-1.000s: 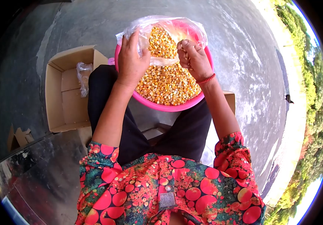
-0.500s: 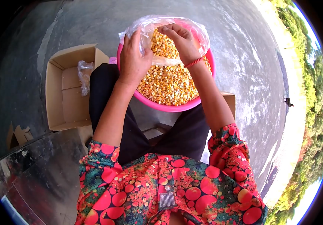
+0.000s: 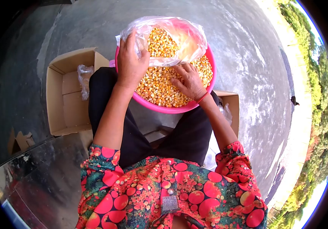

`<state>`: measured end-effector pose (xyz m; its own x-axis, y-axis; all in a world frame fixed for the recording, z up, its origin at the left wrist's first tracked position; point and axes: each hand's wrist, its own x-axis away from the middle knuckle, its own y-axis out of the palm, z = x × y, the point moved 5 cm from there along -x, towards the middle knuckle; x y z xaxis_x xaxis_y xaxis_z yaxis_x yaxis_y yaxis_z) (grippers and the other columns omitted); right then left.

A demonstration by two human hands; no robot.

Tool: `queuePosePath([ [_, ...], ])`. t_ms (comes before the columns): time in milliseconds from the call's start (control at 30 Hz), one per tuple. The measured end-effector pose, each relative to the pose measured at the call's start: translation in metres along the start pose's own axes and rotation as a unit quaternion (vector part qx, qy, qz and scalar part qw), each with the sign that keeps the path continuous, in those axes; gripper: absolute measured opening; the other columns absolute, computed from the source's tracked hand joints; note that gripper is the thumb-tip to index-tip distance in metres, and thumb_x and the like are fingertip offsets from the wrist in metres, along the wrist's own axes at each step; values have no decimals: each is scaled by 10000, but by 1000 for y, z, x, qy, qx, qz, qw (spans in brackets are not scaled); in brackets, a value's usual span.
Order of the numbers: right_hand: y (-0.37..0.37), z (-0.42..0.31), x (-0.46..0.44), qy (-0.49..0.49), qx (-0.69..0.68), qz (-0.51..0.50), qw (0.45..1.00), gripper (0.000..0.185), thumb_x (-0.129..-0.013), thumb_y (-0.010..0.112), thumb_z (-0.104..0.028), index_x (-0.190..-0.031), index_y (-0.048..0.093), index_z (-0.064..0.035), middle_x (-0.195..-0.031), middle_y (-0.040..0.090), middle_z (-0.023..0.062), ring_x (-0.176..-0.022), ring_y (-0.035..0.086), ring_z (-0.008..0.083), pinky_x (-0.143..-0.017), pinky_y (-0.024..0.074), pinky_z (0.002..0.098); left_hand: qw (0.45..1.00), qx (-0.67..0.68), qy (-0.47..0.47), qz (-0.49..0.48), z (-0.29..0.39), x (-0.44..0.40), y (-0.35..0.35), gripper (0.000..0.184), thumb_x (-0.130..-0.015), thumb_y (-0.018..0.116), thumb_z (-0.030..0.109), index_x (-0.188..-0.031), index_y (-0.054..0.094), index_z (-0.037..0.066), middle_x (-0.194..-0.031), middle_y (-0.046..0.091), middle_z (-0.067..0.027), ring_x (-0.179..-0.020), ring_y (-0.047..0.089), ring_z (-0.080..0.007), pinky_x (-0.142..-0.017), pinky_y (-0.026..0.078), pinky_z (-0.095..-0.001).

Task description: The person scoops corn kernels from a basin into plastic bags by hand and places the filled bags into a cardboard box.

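A pink basin [image 3: 154, 106] sits between my knees, full of yellow-orange corn kernels [image 3: 164, 89]. A clear plastic bag [image 3: 188, 38] lies over its far part, its mouth wide and a heap of kernels inside. My left hand [image 3: 131, 65] grips the bag's left edge, thumb towards the mouth and fingers partly hidden behind the film. Just below the near rim of the bag, my right hand [image 3: 188, 82] rests palm down on the loose kernels, fingers apart and fingertips partly among them. A red bracelet circles that wrist.
To the left stands an open cardboard box [image 3: 70, 99] with a crumpled plastic bag [image 3: 84, 82] inside. Another cardboard box [image 3: 230, 103], also holding clear plastic, is beside my right knee. A shiny flat surface [image 3: 45, 183] lies at lower left. Grey concrete floor [image 3: 248, 76] surrounds everything.
My right hand has left the bag's upper mouth and come down onto the kernels in the basin. The bag's mouth is wider, and my left hand has shifted slightly left with it.
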<state>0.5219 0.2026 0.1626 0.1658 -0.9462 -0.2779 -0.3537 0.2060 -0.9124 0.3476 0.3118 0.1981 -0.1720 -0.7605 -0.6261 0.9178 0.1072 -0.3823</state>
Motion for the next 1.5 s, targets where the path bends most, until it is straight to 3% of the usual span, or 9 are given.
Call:
queuePosePath([
  [567,-9,22,-11,58,-68,69,994,154,-835,573,-146,-860,605,2,-700,595,113,-675,602,271,-609,477,341,1000,15,7,-11,6,1,1,541,-694,568,32,-1217,436,-20,-1144,508,-229,-1074,494,-368,-919,405,-391],
  [700,-32,18,-15,256,-341,-65,902,246,-899,513,-218,-794,588,-8,-605,508,-3,-515,465,86,-473,398,255,1000,23,9,-10,6,0,0,546,-701,564,29,-1229,435,-17,-1140,524,-219,-1068,510,-358,-916,408,-388],
  [767,-34,9,-18,306,-610,-103,724,229,-906,508,-225,-806,572,-30,-574,393,-50,-463,330,40,-399,279,201,1000,25,10,-10,8,0,1,543,-698,565,30,-1224,438,-16,-1137,525,-219,-1063,511,-359,-913,409,-389],
  [800,-39,-1,-27,281,-640,-93,709,213,-911,498,-233,-829,559,-46,-568,349,-59,-452,255,14,-384,193,179,1000,27,12,-11,10,0,2,541,-695,565,32,-1219,441,-15,-1134,527,-218,-1058,513,-360,-910,410,-390],
  [1033,6,21,-102,340,-623,-62,702,212,-886,529,-217,-822,579,-21,-590,403,-38,-465,325,35,-405,268,186,999,32,8,-30,13,1,-1,530,-685,574,41,-1199,454,-14,-1120,535,-215,-1042,518,-359,-899,413,-395],
  [1133,12,64,-123,345,-539,62,766,245,-847,563,-218,-921,634,5,-752,607,45,-610,536,105,-529,441,253,998,44,6,-38,14,1,-3,533,-682,577,39,-1196,451,-26,-1116,536,-217,-1041,519,-354,-902,412,-389],
  [1233,-8,89,-134,333,-394,114,849,246,-845,553,-183,-920,632,37,-804,631,49,-726,572,139,-650,458,259,998,35,10,-49,15,2,-1,493,-670,578,24,-1147,465,-25,-1077,508,-235,-969,529,-385,-800,464,-412],
  [1367,-53,41,-118,263,-212,19,941,270,-853,555,-245,-902,648,4,-844,636,52,-775,582,140,-729,452,276,996,67,27,-49,17,2,5,488,-674,574,26,-1146,464,-24,-1076,507,-236,-974,526,-394,-794,466,-416],
  [1500,-52,16,-85,224,-455,-122,853,194,-850,551,-134,-969,642,-11,-884,658,34,-754,604,132,-700,490,263,996,65,7,-54,16,1,3,554,-684,593,32,-1212,441,-41,-1144,533,-207,-1077,508,-335,-936,392,-369],
])
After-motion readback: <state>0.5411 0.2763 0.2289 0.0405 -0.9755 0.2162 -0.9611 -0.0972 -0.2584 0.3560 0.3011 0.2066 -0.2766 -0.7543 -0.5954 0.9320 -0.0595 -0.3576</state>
